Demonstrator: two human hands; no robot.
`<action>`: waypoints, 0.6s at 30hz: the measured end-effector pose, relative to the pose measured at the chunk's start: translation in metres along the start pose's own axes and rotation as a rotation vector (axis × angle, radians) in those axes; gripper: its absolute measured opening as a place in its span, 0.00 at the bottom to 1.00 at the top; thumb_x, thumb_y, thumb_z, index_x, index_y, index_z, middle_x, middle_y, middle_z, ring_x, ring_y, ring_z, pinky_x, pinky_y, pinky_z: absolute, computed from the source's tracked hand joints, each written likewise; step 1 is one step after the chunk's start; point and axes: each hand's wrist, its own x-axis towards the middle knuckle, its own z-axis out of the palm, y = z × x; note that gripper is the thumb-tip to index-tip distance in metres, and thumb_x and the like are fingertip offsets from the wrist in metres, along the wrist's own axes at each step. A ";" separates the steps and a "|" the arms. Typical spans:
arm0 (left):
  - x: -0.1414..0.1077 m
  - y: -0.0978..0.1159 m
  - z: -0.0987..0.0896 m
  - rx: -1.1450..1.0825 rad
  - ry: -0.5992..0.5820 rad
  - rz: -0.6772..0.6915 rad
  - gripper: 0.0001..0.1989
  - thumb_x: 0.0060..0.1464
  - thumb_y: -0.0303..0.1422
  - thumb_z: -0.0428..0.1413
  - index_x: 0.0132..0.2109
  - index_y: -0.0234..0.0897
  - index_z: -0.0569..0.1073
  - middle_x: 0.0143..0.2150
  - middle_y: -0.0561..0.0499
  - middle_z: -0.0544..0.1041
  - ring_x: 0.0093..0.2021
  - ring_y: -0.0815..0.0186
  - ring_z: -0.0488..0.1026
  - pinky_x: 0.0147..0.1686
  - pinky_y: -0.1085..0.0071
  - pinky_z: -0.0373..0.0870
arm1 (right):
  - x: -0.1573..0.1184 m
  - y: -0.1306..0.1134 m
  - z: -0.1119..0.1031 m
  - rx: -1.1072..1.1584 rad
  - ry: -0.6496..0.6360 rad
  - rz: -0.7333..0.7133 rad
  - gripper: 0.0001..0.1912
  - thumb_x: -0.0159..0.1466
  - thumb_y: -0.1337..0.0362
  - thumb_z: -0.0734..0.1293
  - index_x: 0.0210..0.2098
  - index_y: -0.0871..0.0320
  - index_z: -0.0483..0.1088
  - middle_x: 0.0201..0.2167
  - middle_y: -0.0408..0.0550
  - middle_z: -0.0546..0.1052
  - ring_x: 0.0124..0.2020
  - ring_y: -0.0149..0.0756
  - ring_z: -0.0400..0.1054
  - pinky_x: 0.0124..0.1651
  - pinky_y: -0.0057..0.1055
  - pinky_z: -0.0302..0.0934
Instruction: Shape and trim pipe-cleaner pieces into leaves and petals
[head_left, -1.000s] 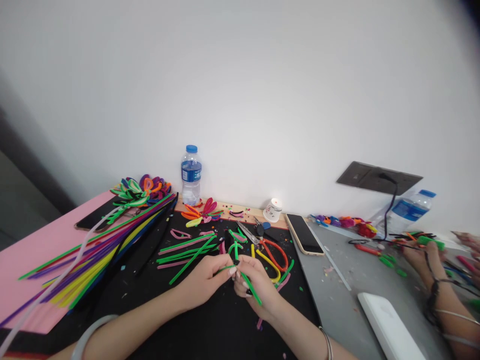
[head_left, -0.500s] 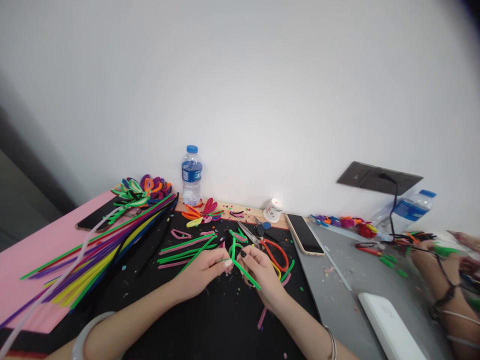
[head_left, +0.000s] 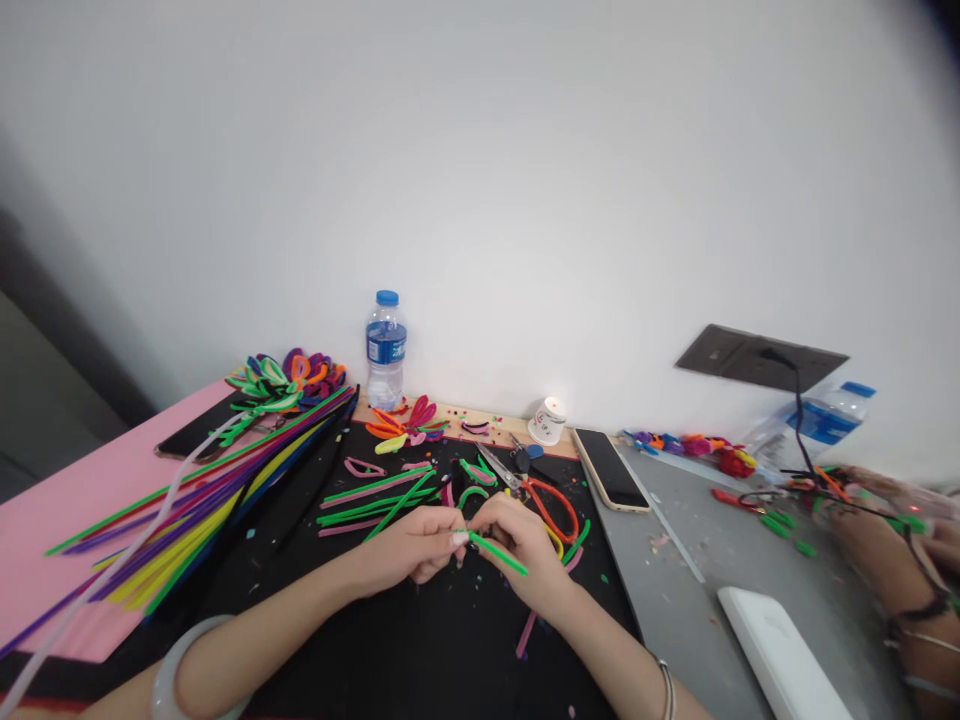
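A green pipe cleaner [head_left: 498, 554] is pinched between my two hands, over the black mat [head_left: 375, 650]. My left hand [head_left: 409, 545] grips it with thumb and forefinger. Close against it, my right hand [head_left: 521, 550] has its fingers curled around the same piece, and one green end sticks out over the palm. The part between the fingertips is hidden. Behind my hands lie scissors [head_left: 551, 505] with orange handles. To the left rest cut green and pink pipe cleaner pieces [head_left: 375, 490] and a pink loop [head_left: 364, 468].
A bundle of long pipe cleaners [head_left: 217, 510] lies left on pink board [head_left: 75, 490]. At the back stand a water bottle [head_left: 386, 350] and paper cup [head_left: 547, 421]. Rightward are a phone [head_left: 611, 470], a white power bank [head_left: 780, 650] and another person's hands [head_left: 877, 540].
The upright green part between my hands has folded down out of sight. My right fingers have closed in toward my left fingertips. The other person's hands have shifted at the right.
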 end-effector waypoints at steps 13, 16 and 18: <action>-0.002 -0.001 0.004 0.087 -0.007 -0.008 0.16 0.54 0.44 0.53 0.30 0.35 0.65 0.17 0.63 0.54 0.16 0.77 0.47 0.17 0.77 0.43 | 0.001 -0.008 0.006 0.309 -0.073 0.247 0.10 0.61 0.61 0.65 0.25 0.57 0.66 0.20 0.38 0.61 0.20 0.27 0.52 0.24 0.26 0.47; -0.003 0.003 0.006 0.185 0.009 0.015 0.15 0.56 0.43 0.51 0.31 0.34 0.66 0.18 0.62 0.54 0.17 0.76 0.49 0.18 0.76 0.44 | 0.002 -0.008 0.006 0.476 -0.101 0.361 0.13 0.58 0.57 0.68 0.23 0.57 0.66 0.17 0.37 0.61 0.19 0.26 0.49 0.23 0.26 0.44; -0.005 0.007 0.009 0.300 0.038 0.035 0.15 0.57 0.42 0.49 0.31 0.34 0.66 0.19 0.61 0.55 0.19 0.74 0.51 0.19 0.76 0.46 | 0.001 -0.006 0.007 0.545 -0.107 0.405 0.14 0.57 0.55 0.68 0.23 0.58 0.66 0.18 0.39 0.64 0.19 0.27 0.51 0.24 0.26 0.44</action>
